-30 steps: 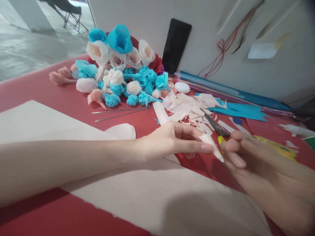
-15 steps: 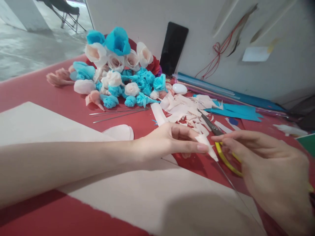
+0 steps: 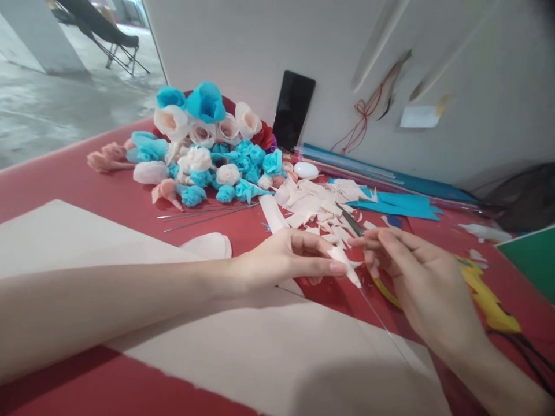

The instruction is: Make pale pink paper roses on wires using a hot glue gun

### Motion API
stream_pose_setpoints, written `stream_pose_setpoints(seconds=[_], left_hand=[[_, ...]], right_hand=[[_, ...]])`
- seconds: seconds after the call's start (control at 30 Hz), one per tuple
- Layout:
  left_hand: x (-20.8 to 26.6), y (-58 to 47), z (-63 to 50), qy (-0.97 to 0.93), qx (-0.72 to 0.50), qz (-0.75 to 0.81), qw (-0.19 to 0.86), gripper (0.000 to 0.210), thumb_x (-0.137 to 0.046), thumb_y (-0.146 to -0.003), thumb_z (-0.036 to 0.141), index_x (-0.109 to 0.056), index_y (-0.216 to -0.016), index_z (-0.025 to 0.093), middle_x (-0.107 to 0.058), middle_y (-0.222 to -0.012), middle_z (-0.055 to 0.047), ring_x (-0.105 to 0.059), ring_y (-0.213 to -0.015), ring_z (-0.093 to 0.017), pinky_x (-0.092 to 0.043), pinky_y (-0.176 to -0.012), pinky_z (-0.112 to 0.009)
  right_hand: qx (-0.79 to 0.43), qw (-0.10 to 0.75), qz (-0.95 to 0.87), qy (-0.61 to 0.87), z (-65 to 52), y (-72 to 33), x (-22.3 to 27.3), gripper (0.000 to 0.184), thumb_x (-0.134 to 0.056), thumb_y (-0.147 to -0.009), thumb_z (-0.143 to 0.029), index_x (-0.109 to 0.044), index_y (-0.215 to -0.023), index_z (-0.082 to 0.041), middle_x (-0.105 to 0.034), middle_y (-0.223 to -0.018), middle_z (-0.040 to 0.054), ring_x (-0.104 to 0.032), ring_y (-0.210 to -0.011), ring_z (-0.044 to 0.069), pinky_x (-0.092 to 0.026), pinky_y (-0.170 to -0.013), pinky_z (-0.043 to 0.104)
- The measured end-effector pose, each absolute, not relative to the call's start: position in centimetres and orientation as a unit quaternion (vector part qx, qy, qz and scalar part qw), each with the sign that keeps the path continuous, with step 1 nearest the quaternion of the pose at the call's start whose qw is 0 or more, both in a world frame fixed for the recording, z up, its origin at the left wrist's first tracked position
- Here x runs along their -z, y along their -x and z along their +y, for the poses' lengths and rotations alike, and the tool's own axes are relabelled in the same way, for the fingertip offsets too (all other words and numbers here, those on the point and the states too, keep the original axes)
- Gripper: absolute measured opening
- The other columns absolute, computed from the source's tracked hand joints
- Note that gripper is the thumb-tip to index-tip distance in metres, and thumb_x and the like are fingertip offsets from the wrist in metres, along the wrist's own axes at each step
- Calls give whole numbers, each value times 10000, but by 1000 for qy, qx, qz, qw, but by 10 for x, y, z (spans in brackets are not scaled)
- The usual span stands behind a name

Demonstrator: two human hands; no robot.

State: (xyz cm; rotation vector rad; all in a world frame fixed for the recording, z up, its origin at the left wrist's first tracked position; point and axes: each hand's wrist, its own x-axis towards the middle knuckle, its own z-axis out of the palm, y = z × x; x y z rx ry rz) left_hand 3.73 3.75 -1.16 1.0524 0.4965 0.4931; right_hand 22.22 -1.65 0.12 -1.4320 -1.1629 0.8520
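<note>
My left hand [image 3: 288,257] reaches across from the left, its thumb and fingers closed on a pale pink paper bud [image 3: 347,270]. From the bud's narrow end a thin wire stem [image 3: 381,320] slants down to the right. Just right of the bud is my right hand [image 3: 422,277], its thumb and fingers drawn together; whatever they may pinch is too small to make out. Behind the right hand's fingers lie scissors [image 3: 350,221] with dark blades and yellow handles, partly hidden. A small pale tip of paper sticks out from the bud toward the right hand.
Pale paper scraps [image 3: 310,199] lie beyond my hands. Blue, white and pink paper flowers [image 3: 228,173] are heaped farther back, near loose wires [image 3: 208,214]. A large pale sheet [image 3: 260,346] covers the front. A yellow glue gun [image 3: 489,297] lies right; a phone [image 3: 295,110] leans on the wall.
The view has shifted, bringing the glue gun in at the right. My left hand still holds the bud. My right hand has risen slightly and stays beside it.
</note>
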Motion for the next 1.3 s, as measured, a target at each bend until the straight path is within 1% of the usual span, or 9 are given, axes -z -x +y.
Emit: stream_pose_setpoints(seconds=[0.23, 0.4, 0.63, 0.8, 0.9, 1.0, 1.1, 1.17, 1.3], left_hand=[[8, -36, 36, -504, -228, 231, 800, 55, -648, -738, 185, -665, -710, 140, -660, -749, -5, -565, -686, -62, -407, -669, -164], [9, -36, 36, -505, -236, 222, 800, 73, -654, -734, 213, -670, -715, 144, -669, -759, -6, -578, -700, -70, -413, -681, -172], [7, -37, 35, -498, -234, 227, 804, 58, -649, -738, 184, -671, -705, 141, -659, -729, 10, -560, -668, -46, -405, -662, -150], [7, -37, 36, -492, -228, 247, 803, 56, -675, -708, 186, -664, -689, 134, -650, -713, 8, -551, -638, -50, -407, -625, -153], [7, -37, 37, -490, -226, 252, 803, 60, -682, -698, 188, -659, -680, 135, -652, -698, 9, -556, -620, -52, -413, -608, -157], [7, -37, 37, -490, -227, 244, 805, 45, -669, -711, 183, -659, -700, 140, -672, -717, -4, -593, -662, -76, -433, -637, -175], [8, -38, 36, -490, -236, 227, 808, 44, -663, -721, 191, -663, -719, 148, -684, -744, -2, -604, -679, -76, -445, -656, -175], [8, -38, 35, -489, -243, 205, 812, 40, -651, -736, 187, -667, -734, 150, -684, -759, -1, -612, -717, -80, -455, -693, -176], [11, -38, 35, -495, -241, 138, 823, 79, -590, -784, 148, -664, -766, 127, -655, -707, -8, -624, -738, -102, -480, -744, -221]], right_hand=[[-366, 550, -458, 595, -11, -224, 0, 301, -747, -622, -390, -564, -562, -158, -541, -549, -1, -431, -436, 64, -380, -374, 149], [-355, 490, -496, 622, -15, -225, -1, 285, -699, -702, -428, -683, -740, -146, -559, -539, 19, -499, -452, 98, -424, -404, 178], [-322, 431, -566, 625, -18, -217, -8, 316, -554, -821, -440, -674, -961, -184, -648, -680, 29, -558, -494, 113, -491, -514, 209], [-257, 420, -584, 646, -16, -227, -9, 359, -606, -771, -446, -643, -552, -164, -463, -355, -15, -386, -309, 67, -312, -323, 157], [-218, 430, -592, 645, -9, -234, -11, 248, -665, -713, -388, -675, -857, -186, -597, -594, -4, -441, -398, 73, -364, -379, 168], [-222, 411, -617, 633, -7, -234, -15, 537, -681, -684, -359, -522, -1188, -259, -608, -927, 12, -484, -514, 81, -407, -442, 175], [-262, 360, -646, 620, -14, -228, -22, 246, -562, -794, -429, -676, -843, -217, -550, -602, -7, -437, -449, 77, -354, -398, 163], [-312, 327, -658, 602, -20, -223, -25, 389, -474, -846, -482, -676, -676, -196, -515, -521, 0, -443, -435, 82, -334, -379, 164], [-416, 301, -651, 560, -30, -214, -23, 436, -442, -869, -505, -673, -665, -197, -545, -532, -1, -515, -486, 92, -411, -432, 153]])
